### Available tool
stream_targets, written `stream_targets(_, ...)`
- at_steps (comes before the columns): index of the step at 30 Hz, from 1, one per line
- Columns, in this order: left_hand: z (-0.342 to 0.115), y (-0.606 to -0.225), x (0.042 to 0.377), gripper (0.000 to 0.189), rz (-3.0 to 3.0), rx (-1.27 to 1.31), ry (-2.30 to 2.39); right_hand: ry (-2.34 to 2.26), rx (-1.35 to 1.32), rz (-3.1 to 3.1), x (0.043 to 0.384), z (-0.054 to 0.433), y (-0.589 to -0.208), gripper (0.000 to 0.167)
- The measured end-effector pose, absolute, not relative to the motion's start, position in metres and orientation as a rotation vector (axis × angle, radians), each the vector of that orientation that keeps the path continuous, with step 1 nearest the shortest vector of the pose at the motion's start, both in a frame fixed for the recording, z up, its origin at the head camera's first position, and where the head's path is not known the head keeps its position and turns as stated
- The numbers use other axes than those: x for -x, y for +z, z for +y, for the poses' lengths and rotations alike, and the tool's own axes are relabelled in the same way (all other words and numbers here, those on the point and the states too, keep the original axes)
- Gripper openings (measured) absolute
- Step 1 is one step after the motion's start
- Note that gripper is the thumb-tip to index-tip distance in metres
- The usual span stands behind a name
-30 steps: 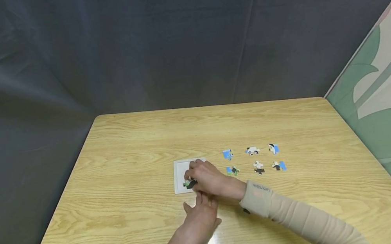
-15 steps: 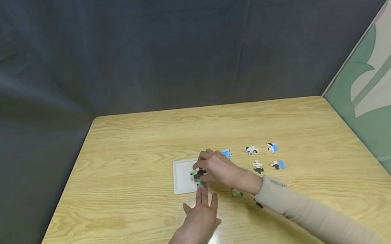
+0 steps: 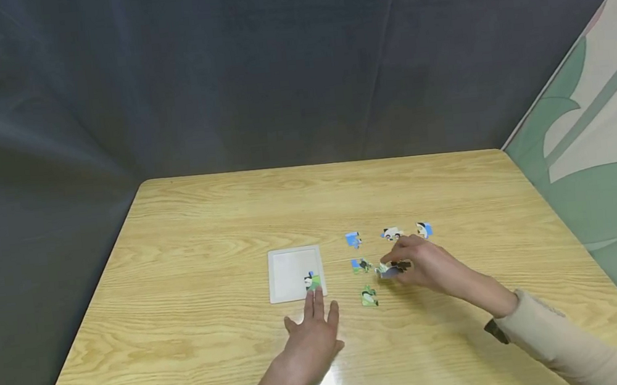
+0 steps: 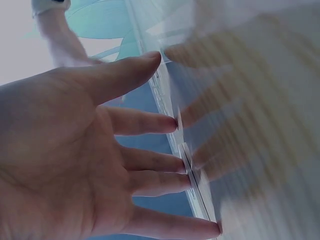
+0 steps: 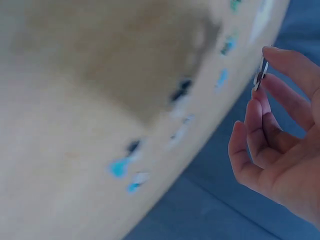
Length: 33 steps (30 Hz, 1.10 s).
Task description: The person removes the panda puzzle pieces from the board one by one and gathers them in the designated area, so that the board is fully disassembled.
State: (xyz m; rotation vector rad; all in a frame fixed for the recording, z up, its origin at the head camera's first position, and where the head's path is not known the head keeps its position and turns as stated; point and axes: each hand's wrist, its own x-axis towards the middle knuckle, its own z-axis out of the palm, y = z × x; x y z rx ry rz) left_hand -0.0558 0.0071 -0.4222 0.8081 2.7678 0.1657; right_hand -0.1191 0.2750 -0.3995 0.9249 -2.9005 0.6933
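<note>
My right hand (image 3: pixel 431 265) pinches a jigsaw piece (image 3: pixel 391 269) with black, white and green on it, above the table among the loose pieces. In the right wrist view, thumb and fingertips grip that piece (image 5: pixel 260 74) by its edge. A white puzzle tray (image 3: pixel 280 276) lies flat to the left, with one green, white and black piece (image 3: pixel 314 281) in its near right corner. The left hand (image 3: pixel 309 344) has its fingers extended, fingertips at the tray's near edge by that corner piece. The left wrist view shows those fingers (image 4: pixel 150 162) straight against the tray edge.
Loose jigsaw pieces lie right of the tray: a blue one (image 3: pixel 353 239), a panda-face one (image 3: pixel 392 233), a white-and-blue one (image 3: pixel 424 229), a blue-green one (image 3: pixel 361 265) and a green one (image 3: pixel 369 296). Dark cloth (image 3: pixel 274 72) hangs behind the wooden table (image 3: pixel 189 346).
My right hand has lifted the jigsaw piece off the tray and carried it right, over the loose pieces. The corner piece in the tray is now uncovered. The left hand stays nearly in place.
</note>
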Motion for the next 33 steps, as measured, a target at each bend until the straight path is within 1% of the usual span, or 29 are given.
stream_targets(5, 0.006, -0.424, 0.056, 0.065, 2.765, -0.814, 0.174, 0.677, -0.961, -2.931, 0.102, 0.289, -0.412, 0.03)
stream_targets(11, 0.004, -0.425, 0.057, 0.065, 2.758, -0.81, 0.201, 0.666, -0.975, -2.914, 0.093, 0.298, -0.42, 0.031)
stream_targets(15, 0.004, -0.425, 0.057, 0.065, 2.756, -0.825, 0.221, 0.652, -0.971, -2.905, 0.091, 0.306, -0.424, 0.032)
stream_targets(23, 0.002, -0.424, 0.056, 0.065, 2.761, -0.832, 0.222, 0.682, -1.122, -2.804, 0.096, 0.315, -0.435, 0.033)
stream_targets(33, 0.001, -0.422, 0.057, 0.061, 2.802, -0.907, 0.186, 0.714, -1.089, -2.795, 0.094, 0.32, -0.436, 0.035)
